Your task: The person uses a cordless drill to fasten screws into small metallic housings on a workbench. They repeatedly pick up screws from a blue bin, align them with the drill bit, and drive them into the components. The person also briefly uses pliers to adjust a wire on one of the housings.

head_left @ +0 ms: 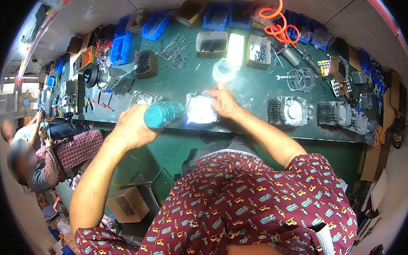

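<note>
The bright metal casting (201, 110) lay on the green counter (253, 93), near its front edge and directly before my body; its top was so strongly lit that I could not see its details. My right hand (224, 100) was at the far right corner of the casting, with the fingers bent over this corner; whether they were pressed together on something, I cannot tell. My left hand (137, 125) was to the left of the casting, and it was closed around a teal power tool (164, 115), whose body reached almost to the casting's left side. The tip of this tool was not clear to me. Behind the tool, also left of the casting, lay another metal part (143, 98). To the right of the casting, well apart from it, stood two finned castings (288, 111). Beyond the casting there was a white coil (224, 71), and farther beyond it a box of dark small pieces (212, 45). An orange spiral hose (277, 20) hung beyond the casting, to its right.
</note>
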The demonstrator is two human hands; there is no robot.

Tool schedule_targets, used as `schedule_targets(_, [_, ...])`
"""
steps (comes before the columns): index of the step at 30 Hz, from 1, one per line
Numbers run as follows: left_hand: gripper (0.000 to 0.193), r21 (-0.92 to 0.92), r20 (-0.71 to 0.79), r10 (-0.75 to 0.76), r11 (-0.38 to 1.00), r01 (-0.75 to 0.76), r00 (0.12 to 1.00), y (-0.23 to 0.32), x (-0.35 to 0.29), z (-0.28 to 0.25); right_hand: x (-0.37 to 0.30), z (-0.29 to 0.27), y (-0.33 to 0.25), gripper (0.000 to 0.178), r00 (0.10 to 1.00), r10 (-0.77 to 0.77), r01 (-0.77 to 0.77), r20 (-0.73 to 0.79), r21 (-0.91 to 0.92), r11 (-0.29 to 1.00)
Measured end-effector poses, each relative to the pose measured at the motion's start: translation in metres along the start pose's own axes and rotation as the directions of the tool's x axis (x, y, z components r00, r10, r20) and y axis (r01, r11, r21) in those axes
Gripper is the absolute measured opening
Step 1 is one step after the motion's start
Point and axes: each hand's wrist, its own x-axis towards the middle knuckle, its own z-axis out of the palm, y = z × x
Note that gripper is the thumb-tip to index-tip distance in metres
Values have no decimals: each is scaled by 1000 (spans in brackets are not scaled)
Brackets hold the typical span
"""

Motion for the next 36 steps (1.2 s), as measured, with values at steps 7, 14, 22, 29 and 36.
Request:
schedule_targets(7, [32, -11, 0, 40, 999, -40, 999, -9, -1, 7, 4, -1, 5, 40, 999, -30, 31, 21, -42, 999])
schedule_targets(14, [42, -129, -17, 71, 989, -72, 997, -22, 1, 15, 5, 3, 7, 40, 999, 9, -8, 44, -36, 999])
schedule_targets(22, [35, -446, -249, 89, 873, -196, 965, -22, -41, 18, 7, -4, 5, 39, 999, -16, 18, 52, -37, 999])
schedule_targets(29, [45, -591, -219, 36, 791, -162, 975, -32, -59, 55, 8, -9, 1, 37, 998, 52, -54, 27, 74, 996])
schedule_targets(36, [45, -745, -214, 26, 642, -180, 977, -14, -57, 91, 3, -29, 8, 46, 964, 233, -148, -127, 469, 871])
